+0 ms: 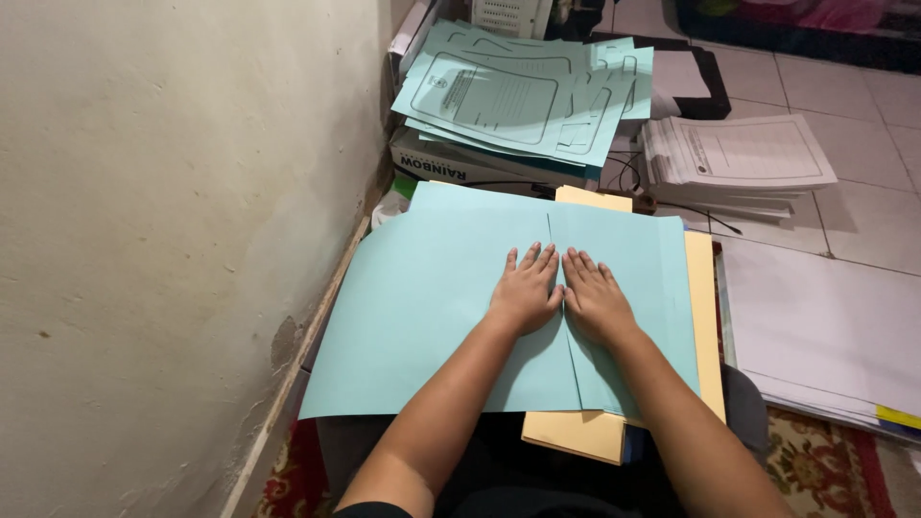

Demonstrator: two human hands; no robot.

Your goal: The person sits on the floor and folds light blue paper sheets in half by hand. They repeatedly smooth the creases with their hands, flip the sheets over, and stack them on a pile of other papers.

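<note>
Pressing flat on teal sheet (pixel 432 297)

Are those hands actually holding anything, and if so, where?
Nothing is gripped. The left hand and right hand lie flat, palms down, side by side on the light blue paper sheet, pressing along its centre fold.
</note>
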